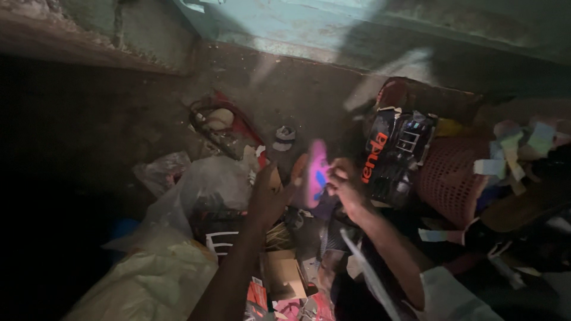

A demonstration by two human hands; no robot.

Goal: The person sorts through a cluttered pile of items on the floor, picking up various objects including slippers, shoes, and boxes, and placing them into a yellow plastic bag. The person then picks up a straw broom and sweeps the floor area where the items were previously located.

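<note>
We've got both hands on the pink sole (317, 172), up over the clutter: left hand (270, 193) pinching 1 edge, right hand (345, 185) curled on the other. Looks light and bendy, so we'd grip its edges.

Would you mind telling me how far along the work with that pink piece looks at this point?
Done: nothing looks sorted; boxes, plastic bags and packets lie heaped on the floor. In hand: both hands meet at a blurred pink piece, the left hand beside it, the right hand gripping its edge. Left: the red basket, still full of paper scraps, and the surrounding pile look untouched.
</note>
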